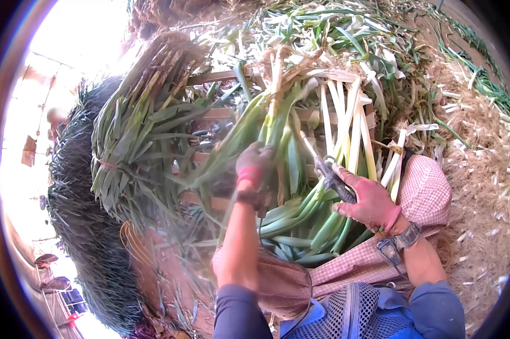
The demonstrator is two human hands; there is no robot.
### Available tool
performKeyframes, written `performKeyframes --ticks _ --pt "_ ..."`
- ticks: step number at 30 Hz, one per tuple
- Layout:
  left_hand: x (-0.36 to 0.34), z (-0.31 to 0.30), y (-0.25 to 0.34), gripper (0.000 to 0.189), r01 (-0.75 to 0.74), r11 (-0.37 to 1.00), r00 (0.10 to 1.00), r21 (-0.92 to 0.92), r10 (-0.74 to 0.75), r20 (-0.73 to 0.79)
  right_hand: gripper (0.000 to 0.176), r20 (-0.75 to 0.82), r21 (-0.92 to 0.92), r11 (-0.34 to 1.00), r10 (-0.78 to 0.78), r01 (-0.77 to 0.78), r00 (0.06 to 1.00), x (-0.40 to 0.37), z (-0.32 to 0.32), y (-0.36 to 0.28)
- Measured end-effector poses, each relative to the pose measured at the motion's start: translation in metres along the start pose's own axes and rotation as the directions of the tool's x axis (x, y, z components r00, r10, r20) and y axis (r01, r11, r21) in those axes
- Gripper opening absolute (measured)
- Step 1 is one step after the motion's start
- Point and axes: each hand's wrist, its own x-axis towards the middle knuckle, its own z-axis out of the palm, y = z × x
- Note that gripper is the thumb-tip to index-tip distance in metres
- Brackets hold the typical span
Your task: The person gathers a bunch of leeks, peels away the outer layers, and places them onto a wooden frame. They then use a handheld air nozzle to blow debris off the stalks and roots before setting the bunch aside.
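My left hand (256,161), in a dirty glove with a red cuff, is closed around the green part of long green onions (275,121). Their leaves blur downward to the left, and their roots point away from me. A dark hand tool (337,179) that looks like an air blow gun sits in my right hand (371,200), also gloved. Its thin tip points up and left towards the held onions. Just beyond it lie several peeled white stalks (348,121), with their green leaves (317,220) draped across my lap.
A tied bundle of unpeeled onions (147,130) leans at the left, beside a tall dark green stack (91,226). Stripped leaves (345,34) heap up behind the wooden slats (218,113). Root scraps (469,186) cover the ground at the right. Checked cloth (424,181) covers my legs.
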Motion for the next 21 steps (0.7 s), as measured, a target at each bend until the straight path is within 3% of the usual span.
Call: performKeyframes --ticks 2,4,6,8,9,12,13,16,17,20,21 --pt "-0.006 -0.004 0.006 0.050 0.059 0.990 0.998 -0.130 -0.056 0.024 0.093 0.003 -0.022 1.000 0.001 -0.001 1.000 0.002 0.001 -0.006" --pt "-0.003 0.002 -0.001 0.049 0.045 0.992 0.999 -0.121 -0.047 -0.019 0.092 0.162 0.023 1.000 0.006 -0.010 0.987 0.004 -0.002 -0.022" --pt "-0.004 0.004 -0.004 0.051 0.107 0.981 0.994 -0.164 -0.103 0.036 0.094 0.172 0.040 0.998 0.038 -0.046 0.984 0.012 0.000 -0.028" --pt "-0.004 0.008 -0.002 0.052 0.120 0.961 0.992 -0.250 -0.108 0.063 0.095 0.037 -0.018 0.998 0.067 -0.066 0.997 0.025 0.007 -0.027" --pt "-0.004 0.009 -0.001 0.053 0.141 0.934 0.989 -0.328 -0.118 0.090 0.094 0.060 -0.026 0.997 0.069 -0.068 0.996 0.026 0.004 -0.032" --pt "-0.013 0.007 0.012 0.052 0.150 0.947 0.987 -0.283 -0.127 0.099 0.093 0.152 -0.029 0.999 0.044 -0.041 0.987 0.032 0.005 -0.047" --pt "-0.012 0.008 0.010 0.051 0.171 0.915 0.981 -0.365 -0.123 0.151 0.093 0.202 -0.093 0.985 0.164 -0.147 0.966 0.035 -0.003 -0.056" --pt "-0.017 0.004 0.018 0.052 0.214 0.890 0.965 -0.403 -0.129 0.228 0.093 0.061 -0.043 0.998 0.051 -0.049 0.997 0.045 0.009 -0.029" --pt "-0.015 0.008 0.015 0.057 0.145 0.948 0.981 -0.283 -0.101 0.165 0.093 0.145 -0.040 0.995 0.094 -0.089 0.985 0.042 0.000 -0.042" --pt "-0.007 0.010 0.009 0.059 0.148 0.969 0.970 -0.198 -0.103 0.222 0.092 0.189 -0.121 0.988 0.120 -0.098 0.975 0.049 -0.001 -0.044" --pt "-0.008 0.008 0.009 0.058 0.144 0.971 0.970 -0.193 -0.100 0.221 0.091 0.119 -0.127 0.989 0.087 -0.072 0.989 0.057 0.000 -0.039"
